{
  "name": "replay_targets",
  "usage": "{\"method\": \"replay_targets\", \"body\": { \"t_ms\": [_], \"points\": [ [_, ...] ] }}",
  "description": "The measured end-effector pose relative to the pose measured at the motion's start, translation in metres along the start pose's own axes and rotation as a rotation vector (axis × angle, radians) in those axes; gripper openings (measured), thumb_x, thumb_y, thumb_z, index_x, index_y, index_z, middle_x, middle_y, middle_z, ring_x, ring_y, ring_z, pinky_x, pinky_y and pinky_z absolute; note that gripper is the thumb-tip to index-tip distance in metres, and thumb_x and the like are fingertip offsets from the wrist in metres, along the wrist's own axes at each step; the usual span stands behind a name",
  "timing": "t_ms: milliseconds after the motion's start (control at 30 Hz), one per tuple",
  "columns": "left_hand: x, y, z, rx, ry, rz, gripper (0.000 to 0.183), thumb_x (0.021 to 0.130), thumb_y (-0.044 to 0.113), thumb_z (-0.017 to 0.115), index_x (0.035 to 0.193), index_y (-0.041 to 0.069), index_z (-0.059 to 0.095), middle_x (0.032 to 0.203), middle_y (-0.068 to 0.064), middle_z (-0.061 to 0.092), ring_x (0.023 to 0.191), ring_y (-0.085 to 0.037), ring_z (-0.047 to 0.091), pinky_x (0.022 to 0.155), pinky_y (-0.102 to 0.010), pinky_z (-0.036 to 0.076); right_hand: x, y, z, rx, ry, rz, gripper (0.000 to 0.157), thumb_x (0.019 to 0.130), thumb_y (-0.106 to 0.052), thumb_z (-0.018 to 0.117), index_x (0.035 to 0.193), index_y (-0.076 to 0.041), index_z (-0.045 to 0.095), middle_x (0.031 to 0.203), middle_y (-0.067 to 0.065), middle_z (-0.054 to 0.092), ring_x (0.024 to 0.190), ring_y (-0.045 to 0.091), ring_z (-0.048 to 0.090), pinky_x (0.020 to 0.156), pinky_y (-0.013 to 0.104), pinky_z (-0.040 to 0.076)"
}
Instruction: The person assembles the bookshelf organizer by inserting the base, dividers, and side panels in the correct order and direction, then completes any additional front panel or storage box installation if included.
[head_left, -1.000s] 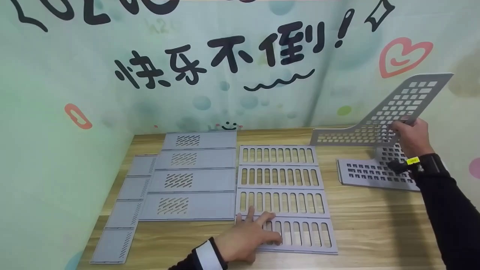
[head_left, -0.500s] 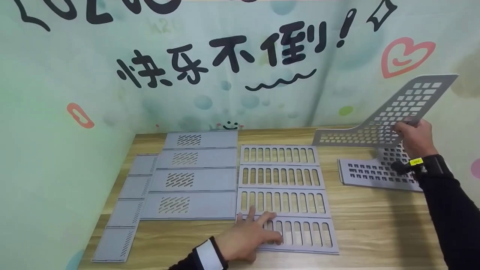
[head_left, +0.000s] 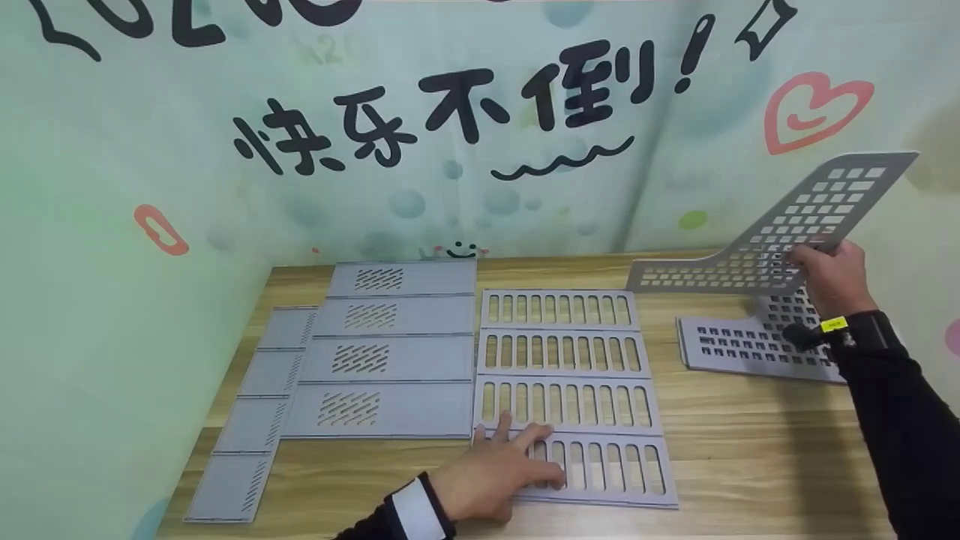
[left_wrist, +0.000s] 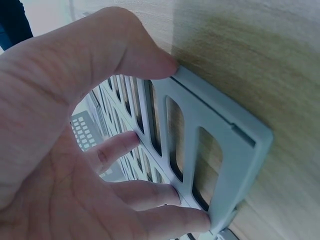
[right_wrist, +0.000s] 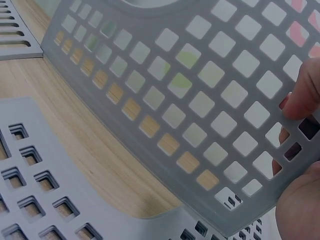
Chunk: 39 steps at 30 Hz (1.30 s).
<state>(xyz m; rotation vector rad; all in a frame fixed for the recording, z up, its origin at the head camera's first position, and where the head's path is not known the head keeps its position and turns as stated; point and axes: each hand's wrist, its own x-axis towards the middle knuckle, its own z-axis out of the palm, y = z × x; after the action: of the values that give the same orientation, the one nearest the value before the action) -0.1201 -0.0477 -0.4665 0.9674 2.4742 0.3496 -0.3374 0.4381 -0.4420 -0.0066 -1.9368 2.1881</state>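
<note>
My right hand [head_left: 836,277] grips a grey L-shaped panel [head_left: 739,266] pierced with rows of square holes. It is held up, tilted, with its left end low near the back of the table. In the right wrist view, thumb and fingers pinch the perforated panel [right_wrist: 200,105] from both faces. Below it lie stacked panels of similar shape [head_left: 739,352]. My left hand [head_left: 491,476] spans the nearest slotted grey panel [head_left: 600,469]. In the left wrist view, the thumb touches one long edge of that panel [left_wrist: 225,145], and curled fingers reach the opposite edge.
More slotted panels [head_left: 566,356] lie behind, in a column. Wide grey panels with slanted vents [head_left: 427,360] sit left of them, and smaller vented panels [head_left: 236,424] farther left. The wooden table [head_left: 727,450] meets a printed cloth backdrop [head_left: 420,195] at the back.
The right hand and its L-shaped panel shift very slightly right in the view, as does the whole scene. My left hand keeps its place on the slotted panel.
</note>
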Motion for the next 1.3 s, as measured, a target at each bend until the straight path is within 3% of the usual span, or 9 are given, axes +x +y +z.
{"method": "replay_targets", "body": {
  "t_ms": [267,400,500,633,800,1100,1300],
  "points": [
    [-0.001,-0.002,0.001,0.01,-0.006,0.007,0.089,0.065,-0.005,0.085,0.133,0.047,0.062,0.165,0.004,0.019,0.138,-0.064,0.018,0.099,-0.078,0.031,0.001,-0.001,0.009,-0.121,0.006,-0.001,0.031,0.096,0.005,0.057,0.125,-0.003,0.062,0.118,0.002,0.067,0.111,0.018,0.059,0.081,0.02,0.056],
    [-0.001,-0.002,-0.001,-0.008,-0.019,-0.006,0.091,0.065,-0.006,0.085,0.134,0.049,0.062,0.165,0.005,0.018,0.139,-0.063,0.015,0.1,-0.078,0.029,0.002,-0.001,0.013,-0.138,0.001,0.007,0.035,0.096,0.004,0.057,0.13,-0.003,0.06,0.121,0.003,0.065,0.115,0.02,0.057,0.082,0.02,0.055],
    [0.0,-0.002,-0.001,-0.008,-0.025,-0.016,0.093,0.064,-0.007,0.085,0.133,0.05,0.062,0.165,0.006,0.016,0.14,-0.063,0.014,0.1,-0.078,0.029,0.002,-0.001,0.015,-0.122,-0.001,0.013,0.043,0.096,0.006,0.056,0.137,-0.007,0.058,0.121,0.002,0.066,0.115,0.019,0.058,0.083,0.021,0.054],
    [0.001,-0.002,-0.001,-0.007,-0.019,-0.012,0.093,0.063,-0.007,0.085,0.134,0.05,0.062,0.165,0.006,0.017,0.14,-0.063,0.015,0.1,-0.078,0.03,0.003,0.003,0.02,-0.112,-0.001,0.014,0.042,0.095,0.008,0.054,0.135,-0.004,0.059,0.117,0.001,0.068,0.113,0.018,0.059,0.085,0.022,0.054],
    [0.002,-0.001,-0.001,-0.015,-0.018,-0.013,0.094,0.063,-0.008,0.084,0.134,0.05,0.062,0.165,0.006,0.017,0.14,-0.062,0.014,0.101,-0.077,0.029,0.005,0.011,0.029,-0.022,-0.025,-0.008,0.044,0.093,0.014,0.051,0.133,-0.001,0.058,0.115,0.003,0.069,0.111,0.017,0.061,0.087,0.023,0.054],
    [0.001,-0.003,0.0,-0.011,-0.008,-0.008,0.091,0.064,-0.01,0.083,0.131,0.049,0.063,0.164,0.005,0.019,0.138,-0.064,0.018,0.097,-0.076,0.035,0.01,0.017,0.055,0.056,-0.118,-0.007,0.038,0.092,0.016,0.052,0.125,0.0,0.064,0.111,0.007,0.072,0.108,0.017,0.066,0.088,0.027,0.055],
    [0.001,-0.003,0.0,0.019,-0.012,-0.017,0.089,0.062,-0.007,0.086,0.128,0.048,0.064,0.163,0.004,0.019,0.139,-0.064,0.016,0.098,-0.078,0.032,0.011,0.019,0.053,-0.094,-0.073,-0.023,0.037,0.095,0.008,0.055,0.131,0.002,0.059,0.107,0.0,0.071,0.102,0.014,0.065,0.084,0.023,0.054]
  ]
}}
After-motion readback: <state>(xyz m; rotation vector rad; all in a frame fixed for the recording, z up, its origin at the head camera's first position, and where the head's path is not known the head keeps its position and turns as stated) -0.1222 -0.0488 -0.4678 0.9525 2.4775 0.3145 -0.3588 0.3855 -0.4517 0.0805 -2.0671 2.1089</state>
